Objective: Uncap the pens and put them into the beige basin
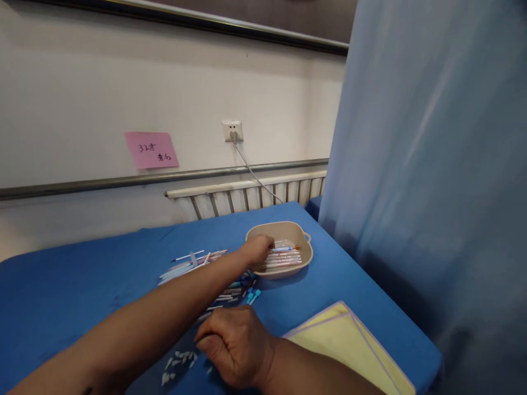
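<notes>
My left hand (258, 250) reaches over the left side of a beige basket (307, 263), its fingers closed on a thin light-blue brush (283, 249) with a brown tip. Under it in the basket lie several clear-wrapped sticks (283, 259). Nearer to me, my right hand (236, 343) is a closed fist above the blue surface; what it holds, if anything, is hidden. Beyond my left forearm are several pale pens and sticks (185, 267). Between my arms lie small blue caps (254, 297) and short rods. Small white pieces (180, 359) are left of my right hand.
Folded yellow cloths (349, 340) lie at the right, partly under my right forearm. A blue sheet (102, 274) covers the surface. Behind it stand a white rail (247, 185) and a wall with a plugged-in cable (257, 178). A blue curtain (395, 137) hangs at the right.
</notes>
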The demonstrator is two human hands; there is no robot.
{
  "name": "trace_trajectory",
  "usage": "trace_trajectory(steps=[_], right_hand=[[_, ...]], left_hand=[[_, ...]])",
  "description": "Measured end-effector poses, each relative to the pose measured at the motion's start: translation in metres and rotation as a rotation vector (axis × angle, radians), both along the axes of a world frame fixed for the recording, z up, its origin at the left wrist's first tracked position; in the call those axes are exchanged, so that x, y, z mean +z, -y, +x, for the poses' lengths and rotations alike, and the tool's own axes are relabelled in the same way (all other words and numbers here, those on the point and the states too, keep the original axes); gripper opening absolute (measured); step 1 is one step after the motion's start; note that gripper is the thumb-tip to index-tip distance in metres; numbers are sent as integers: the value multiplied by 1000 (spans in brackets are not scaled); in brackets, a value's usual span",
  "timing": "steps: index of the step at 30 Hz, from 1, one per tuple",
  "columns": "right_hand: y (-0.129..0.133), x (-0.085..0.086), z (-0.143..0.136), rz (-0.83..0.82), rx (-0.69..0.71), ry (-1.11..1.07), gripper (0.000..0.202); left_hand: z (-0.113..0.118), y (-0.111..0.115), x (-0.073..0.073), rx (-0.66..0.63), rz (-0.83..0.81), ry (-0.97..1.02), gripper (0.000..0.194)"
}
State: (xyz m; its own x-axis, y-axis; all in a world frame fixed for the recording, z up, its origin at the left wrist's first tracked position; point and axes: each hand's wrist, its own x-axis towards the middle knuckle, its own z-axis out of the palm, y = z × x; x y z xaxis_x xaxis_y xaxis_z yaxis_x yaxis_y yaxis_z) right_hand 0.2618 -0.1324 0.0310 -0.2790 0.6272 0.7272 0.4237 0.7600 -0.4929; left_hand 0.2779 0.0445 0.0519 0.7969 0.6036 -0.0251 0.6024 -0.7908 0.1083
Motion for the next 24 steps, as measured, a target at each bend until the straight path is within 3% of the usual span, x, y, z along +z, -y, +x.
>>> trace_trajectory(steps=[4, 10, 17, 20, 24], right_hand=[[-3, -1, 3, 5, -27, -14, 37], [-3, 1, 6, -16, -32, -39, 32], [0, 3, 14, -56, -19, -135, 34], [-2, -1, 22, -153, -44, -290, 33], [-7, -6, 25, -277, -73, -473, 34]], left_hand=[[11, 4, -11, 38, -48, -107, 21], [21, 12, -14, 76, -105, -186, 30], [17, 20, -6, 78, -114, -22, 22], [-6, 23, 9, 82, -97, 147, 21], [-79, 38, 24, 177, -88, 346, 26]])
